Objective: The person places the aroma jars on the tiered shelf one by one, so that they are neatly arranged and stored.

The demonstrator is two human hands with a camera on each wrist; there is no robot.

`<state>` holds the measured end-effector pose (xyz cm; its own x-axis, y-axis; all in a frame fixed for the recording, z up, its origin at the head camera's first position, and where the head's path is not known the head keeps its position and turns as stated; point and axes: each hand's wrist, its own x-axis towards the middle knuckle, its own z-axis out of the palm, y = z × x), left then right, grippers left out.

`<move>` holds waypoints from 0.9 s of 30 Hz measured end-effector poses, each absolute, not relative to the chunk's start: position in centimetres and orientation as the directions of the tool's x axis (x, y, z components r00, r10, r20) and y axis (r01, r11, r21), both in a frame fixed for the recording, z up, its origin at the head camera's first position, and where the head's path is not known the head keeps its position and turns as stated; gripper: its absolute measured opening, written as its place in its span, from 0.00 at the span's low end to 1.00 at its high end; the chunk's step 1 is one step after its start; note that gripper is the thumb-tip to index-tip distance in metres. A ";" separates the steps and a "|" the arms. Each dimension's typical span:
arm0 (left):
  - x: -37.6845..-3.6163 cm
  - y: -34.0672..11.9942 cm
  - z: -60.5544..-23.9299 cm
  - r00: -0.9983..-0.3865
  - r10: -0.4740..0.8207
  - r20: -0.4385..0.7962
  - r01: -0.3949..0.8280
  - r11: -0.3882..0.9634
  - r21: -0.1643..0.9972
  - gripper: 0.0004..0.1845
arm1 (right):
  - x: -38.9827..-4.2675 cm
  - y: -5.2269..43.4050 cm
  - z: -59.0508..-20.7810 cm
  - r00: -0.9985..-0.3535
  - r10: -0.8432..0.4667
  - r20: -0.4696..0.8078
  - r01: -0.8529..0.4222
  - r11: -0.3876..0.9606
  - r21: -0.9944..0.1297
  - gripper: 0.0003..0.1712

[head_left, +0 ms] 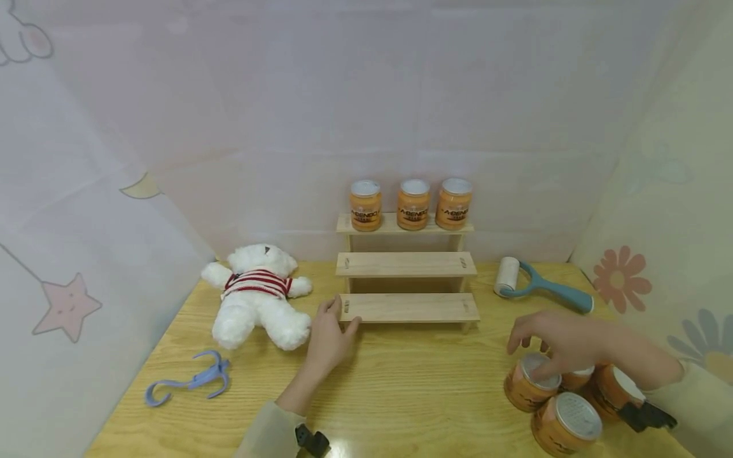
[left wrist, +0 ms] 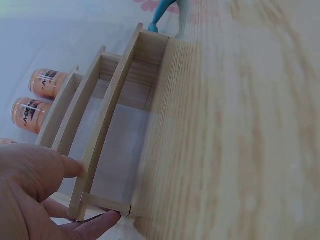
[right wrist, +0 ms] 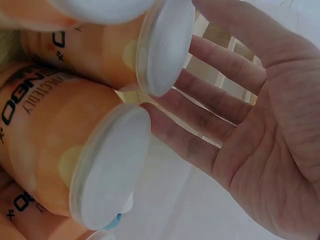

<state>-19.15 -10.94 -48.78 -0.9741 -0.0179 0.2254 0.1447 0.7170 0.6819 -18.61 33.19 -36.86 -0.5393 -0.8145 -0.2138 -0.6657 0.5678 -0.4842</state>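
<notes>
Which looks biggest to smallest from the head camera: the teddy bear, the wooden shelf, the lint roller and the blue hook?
1. Wooden shelf
2. Teddy bear
3. Lint roller and blue hook: they look about alike, so no ranking.

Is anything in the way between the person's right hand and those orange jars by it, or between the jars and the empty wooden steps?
Nothing visible blocks either. The right hand hovers open directly above the cluster of orange jars, fingers spread. Between the jars and the wooden step shelf lies bare tabletop. The left hand rests at the shelf's lower left corner, aside from that path.
</notes>
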 end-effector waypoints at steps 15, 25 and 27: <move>-19.1 -10.7 -49.0 -0.965 -0.011 0.263 0.174 0.723 0.668 0.41 | -18.0 32.6 -37.0 -0.556 -0.789 -0.261 -0.654 0.609 -0.448 0.21; -19.1 -10.6 -49.0 -0.971 -0.008 0.239 0.160 0.719 0.676 0.42 | -18.8 32.3 -37.0 -0.494 -0.864 -0.103 -0.768 0.488 -0.414 0.24; -19.1 -10.6 -49.0 -0.971 -0.009 0.239 0.160 0.719 0.676 0.43 | -19.2 32.2 -36.8 -0.494 -0.866 -0.079 -0.780 0.481 -0.401 0.24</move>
